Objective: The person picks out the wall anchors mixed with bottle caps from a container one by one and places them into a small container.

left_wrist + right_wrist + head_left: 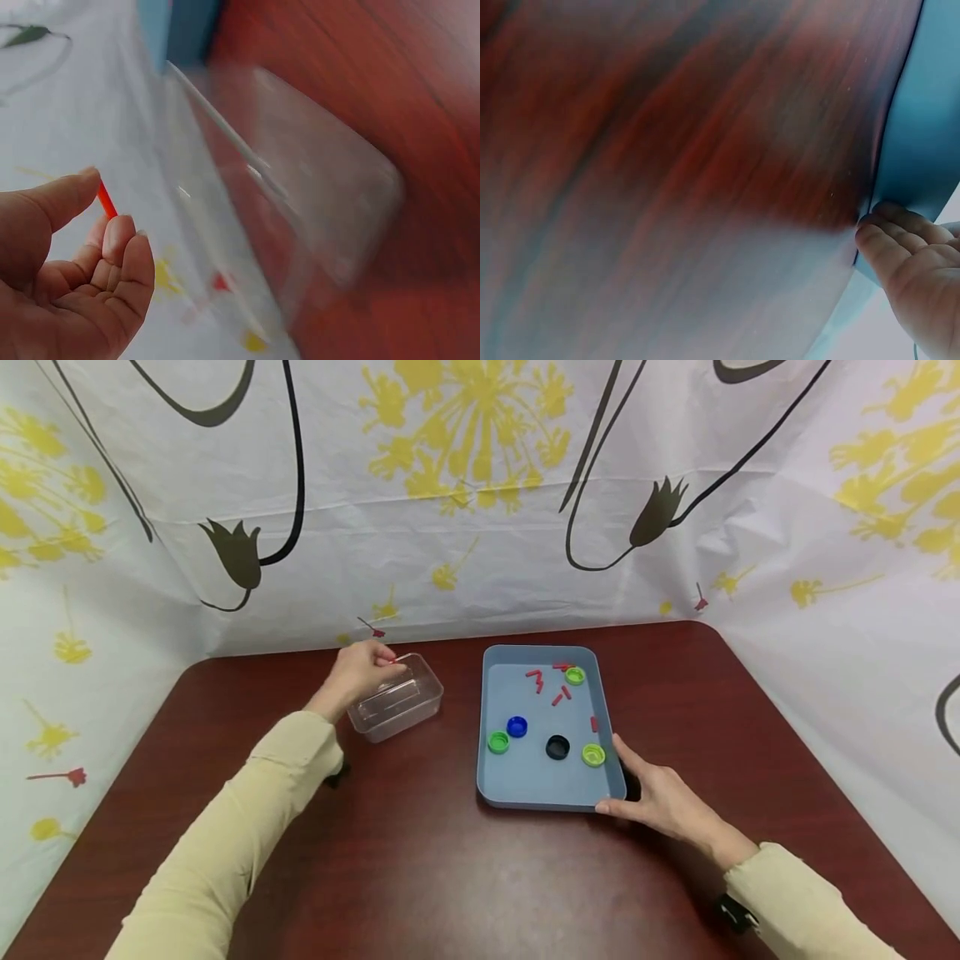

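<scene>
Between thumb and fingertips, my left hand [358,670] pinches a short red stick [106,199]. It is over a clear plastic container [405,720] at the left of the table; the container looks blurred in the left wrist view. My right hand [667,800] spans the near right corner of a blue-grey tray [525,787], its thumb at the front edge. The right wrist view shows its fingers [885,251] lying fairly straight against the tray's outer side. Several red sticks [557,699] lie scattered inside the tray.
Also in the tray are a blue cap [517,727], a green cap [498,742], a black cap [557,747] and two yellow-green caps, one near [593,755] and one far [574,676]. A patterned white cloth [465,585] borders the dark red-brown table [420,860].
</scene>
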{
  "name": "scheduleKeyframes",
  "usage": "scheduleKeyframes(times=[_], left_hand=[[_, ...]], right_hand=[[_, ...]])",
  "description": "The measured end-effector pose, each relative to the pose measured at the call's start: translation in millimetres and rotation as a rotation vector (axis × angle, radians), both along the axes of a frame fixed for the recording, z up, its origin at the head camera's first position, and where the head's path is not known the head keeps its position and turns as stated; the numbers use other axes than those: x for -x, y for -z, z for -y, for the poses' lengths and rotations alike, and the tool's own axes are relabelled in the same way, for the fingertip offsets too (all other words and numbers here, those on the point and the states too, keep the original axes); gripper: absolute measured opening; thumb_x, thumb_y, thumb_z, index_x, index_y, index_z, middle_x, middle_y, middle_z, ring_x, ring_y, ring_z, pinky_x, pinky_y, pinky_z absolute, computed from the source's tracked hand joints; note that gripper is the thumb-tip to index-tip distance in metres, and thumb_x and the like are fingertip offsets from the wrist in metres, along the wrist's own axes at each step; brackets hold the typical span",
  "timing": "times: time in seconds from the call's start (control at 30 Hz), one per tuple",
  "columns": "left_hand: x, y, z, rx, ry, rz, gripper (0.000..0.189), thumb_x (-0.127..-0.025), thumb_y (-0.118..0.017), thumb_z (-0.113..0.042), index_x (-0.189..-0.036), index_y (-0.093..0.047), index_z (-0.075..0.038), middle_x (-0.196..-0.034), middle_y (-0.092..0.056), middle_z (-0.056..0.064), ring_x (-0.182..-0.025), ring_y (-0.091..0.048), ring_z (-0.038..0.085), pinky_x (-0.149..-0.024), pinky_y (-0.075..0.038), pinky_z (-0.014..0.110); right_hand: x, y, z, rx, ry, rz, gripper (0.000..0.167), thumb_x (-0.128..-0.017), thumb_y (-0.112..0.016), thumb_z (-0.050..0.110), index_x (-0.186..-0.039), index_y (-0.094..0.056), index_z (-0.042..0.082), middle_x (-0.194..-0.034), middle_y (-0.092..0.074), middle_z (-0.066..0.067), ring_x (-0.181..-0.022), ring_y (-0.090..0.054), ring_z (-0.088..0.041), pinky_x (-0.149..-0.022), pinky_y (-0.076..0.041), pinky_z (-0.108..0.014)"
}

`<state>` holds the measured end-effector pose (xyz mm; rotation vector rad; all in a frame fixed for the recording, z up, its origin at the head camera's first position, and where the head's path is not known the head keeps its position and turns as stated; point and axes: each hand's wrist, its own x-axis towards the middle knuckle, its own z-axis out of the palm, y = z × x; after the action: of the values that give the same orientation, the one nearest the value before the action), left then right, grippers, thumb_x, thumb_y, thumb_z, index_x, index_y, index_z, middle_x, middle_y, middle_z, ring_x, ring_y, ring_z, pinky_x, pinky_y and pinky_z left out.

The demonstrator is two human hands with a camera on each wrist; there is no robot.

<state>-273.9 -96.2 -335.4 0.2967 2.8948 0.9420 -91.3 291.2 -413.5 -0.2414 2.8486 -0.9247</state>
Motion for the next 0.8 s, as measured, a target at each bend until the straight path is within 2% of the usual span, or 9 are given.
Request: scheduleKeyframes(times=[0.17, 0.27, 0.4, 0.5, 0.53, 0.63, 0.7, 0.8], left_hand=[[2.7, 18.2, 19.5, 0.045, -0.015, 0.037, 0.030, -0.086, -0.066, -0.022, -0.102, -0.066, 0.003, -0.098, -0.069, 0.018, -0.092, -0.062, 0.027, -0.079, -0.047, 0.036], [2.7, 27.1, 21.4, 0.042, -0.012, 0.049, 0.028, -0.085, -0.067, -0.020, -0.102, -0.066, 0.003, -0.099, -0.070, 0.018, -0.094, -0.063, 0.028, -0.079, -0.048, 0.036], [2.3, 32.3, 18.8, 0.050, -0.017, 0.058, 0.027, -0.084, -0.067, -0.018, -0.103, -0.065, 0.002, -0.100, -0.068, 0.017, -0.091, -0.062, 0.027, -0.078, -0.048, 0.036], [2.0, 32.4, 15.7, 0.053, -0.021, 0.035, 0.027, -0.084, -0.067, -0.017, -0.103, -0.064, 0.002, -0.099, -0.067, 0.016, -0.091, -0.061, 0.026, -0.078, -0.047, 0.037], [2.0, 31.8, 14.1, 0.048, -0.018, 0.018, 0.027, -0.084, -0.066, -0.017, -0.104, -0.064, 0.002, -0.099, -0.066, 0.016, -0.092, -0.061, 0.027, -0.079, -0.047, 0.037], [1.3, 27.0, 4.7, 0.007, 0.002, -0.041, 0.028, -0.086, -0.066, -0.016, -0.106, -0.064, 0.003, -0.101, -0.068, 0.018, -0.095, -0.063, 0.028, -0.083, -0.048, 0.038], [-0.2, 21.2, -6.3, -0.039, 0.032, -0.060, 0.029, -0.087, -0.065, -0.016, -0.109, -0.063, 0.003, -0.103, -0.068, 0.019, -0.097, -0.064, 0.029, -0.083, -0.049, 0.038], [-2.8, 13.1, -29.6, -0.110, 0.077, -0.061, 0.031, -0.088, -0.066, -0.017, -0.112, -0.062, 0.002, -0.105, -0.068, 0.018, -0.096, -0.065, 0.028, -0.081, -0.051, 0.036]], right_hand=[[-0.1, -0.4, 2, 0.021, 0.004, -0.016, 0.103, -0.076, -0.075, 0.045, -0.149, -0.018, 0.000, -0.071, -0.052, 0.000, -0.041, -0.027, -0.003, -0.045, -0.032, -0.022], [-0.9, -0.3, 4, 0.028, 0.007, -0.018, 0.101, -0.076, -0.075, 0.043, -0.148, -0.019, -0.001, -0.068, -0.050, 0.000, -0.042, -0.025, -0.003, -0.044, -0.031, -0.021], [-2.4, 0.0, 6, 0.032, 0.018, -0.023, 0.100, -0.076, -0.075, 0.043, -0.148, -0.021, -0.002, -0.069, -0.052, -0.002, -0.041, -0.026, -0.003, -0.043, -0.031, -0.021], [-3.4, 0.9, 6, 0.042, 0.022, -0.037, 0.099, -0.076, -0.076, 0.042, -0.147, -0.022, -0.003, -0.090, -0.062, -0.014, -0.042, -0.028, -0.002, -0.044, -0.033, -0.021], [-3.8, 1.0, 7, 0.046, 0.025, -0.042, 0.099, -0.076, -0.076, 0.041, -0.147, -0.023, -0.003, -0.100, -0.062, -0.019, -0.042, -0.029, -0.002, -0.044, -0.034, -0.021], [-4.6, 0.8, 7, 0.053, 0.031, -0.045, 0.099, -0.076, -0.076, 0.041, -0.147, -0.022, -0.002, -0.114, -0.059, -0.025, -0.042, -0.030, -0.002, -0.045, -0.034, -0.021], [-4.9, 0.4, 7, 0.051, 0.034, -0.050, 0.099, -0.076, -0.076, 0.041, -0.147, -0.022, -0.002, -0.115, -0.059, -0.025, -0.043, -0.031, -0.003, -0.045, -0.035, -0.021], [-5.5, -0.3, 6, 0.035, 0.028, -0.084, 0.098, -0.076, -0.075, 0.042, -0.146, -0.024, -0.004, -0.123, -0.056, -0.028, -0.055, -0.044, -0.003, -0.051, -0.039, -0.021]])
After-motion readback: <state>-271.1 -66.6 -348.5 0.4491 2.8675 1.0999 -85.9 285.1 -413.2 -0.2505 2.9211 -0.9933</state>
